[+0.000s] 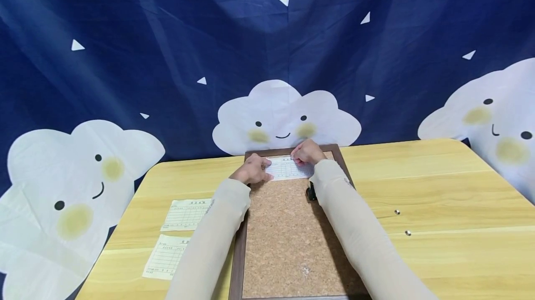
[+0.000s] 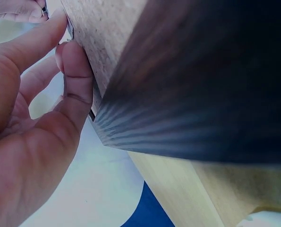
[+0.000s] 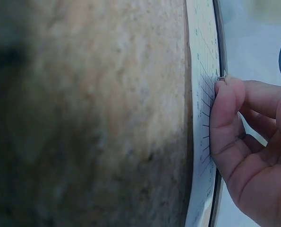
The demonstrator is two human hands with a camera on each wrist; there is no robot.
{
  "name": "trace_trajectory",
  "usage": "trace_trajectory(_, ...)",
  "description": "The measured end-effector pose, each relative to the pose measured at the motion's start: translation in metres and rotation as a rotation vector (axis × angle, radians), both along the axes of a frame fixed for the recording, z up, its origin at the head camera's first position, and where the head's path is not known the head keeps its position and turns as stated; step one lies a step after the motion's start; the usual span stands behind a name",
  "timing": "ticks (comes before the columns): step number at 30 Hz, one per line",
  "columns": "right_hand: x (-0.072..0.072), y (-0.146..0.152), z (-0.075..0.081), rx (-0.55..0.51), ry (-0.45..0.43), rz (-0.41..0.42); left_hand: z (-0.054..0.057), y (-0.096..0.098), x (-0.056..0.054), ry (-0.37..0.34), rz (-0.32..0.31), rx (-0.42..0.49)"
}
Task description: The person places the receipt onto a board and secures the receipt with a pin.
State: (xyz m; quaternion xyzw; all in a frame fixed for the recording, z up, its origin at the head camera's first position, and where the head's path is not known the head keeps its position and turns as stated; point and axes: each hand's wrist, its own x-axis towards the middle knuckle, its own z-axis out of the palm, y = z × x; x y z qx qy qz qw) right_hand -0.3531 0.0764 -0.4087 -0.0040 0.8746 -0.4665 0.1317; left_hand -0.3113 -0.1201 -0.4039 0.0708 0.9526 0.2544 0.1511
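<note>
A framed cork board (image 1: pixel 284 235) lies on the table. Across its far end is a white printed form (image 1: pixel 286 170) with ruled lines. My left hand (image 1: pixel 253 169) presses the form's left end, thumb and forefinger spread apart. In the left wrist view the left hand (image 2: pixel 41 104) reaches over the board's dark frame (image 2: pixel 131 118). At the form's top edge, my right hand (image 1: pixel 308 152) pinches a small metal thumbtack (image 3: pixel 221 78) between thumb and forefinger. How deep its point sits is hidden by the fingertips.
Two more printed forms lie left of the board, a farther one (image 1: pixel 185 215) and a nearer one (image 1: pixel 165 258), partly behind the left sleeve. Two small silver tacks (image 1: pixel 397 211) sit on the wooden table (image 1: pixel 459 188) at right. A blue cloud-patterned curtain (image 1: pixel 267 35) hangs behind.
</note>
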Motion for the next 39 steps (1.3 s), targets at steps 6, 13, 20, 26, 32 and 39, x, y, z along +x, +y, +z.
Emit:
trace_trajectory(6,-0.002,0.0003,0.0003,-0.017,0.001,-0.003,0.0007,0.0003,-0.0002,-0.001,0.005,-0.008)
trace_trajectory(13,-0.0028,0.0004,0.0009,0.013,0.01,0.001,0.001,0.0,-0.0006,0.001,0.004,-0.002)
trace_trajectory(20,-0.0028,-0.0011,0.003,0.037,-0.005,-0.012,0.0009,0.0006,-0.0015,0.008,0.005,-0.008)
trace_trajectory(26,-0.0026,-0.0018,0.0025,0.029,-0.005,-0.032,0.0017,0.001,-0.0008,-0.001,0.013,0.005)
trace_trajectory(32,-0.0036,-0.0017,0.0,0.079,0.021,-0.026,0.0009,0.0008,-0.0003,0.026,-0.003,-0.006)
trace_trajectory(39,-0.0036,-0.0014,-0.0011,0.133,0.027,-0.009,-0.0005,0.0004,-0.0005,0.014,0.006,0.01)
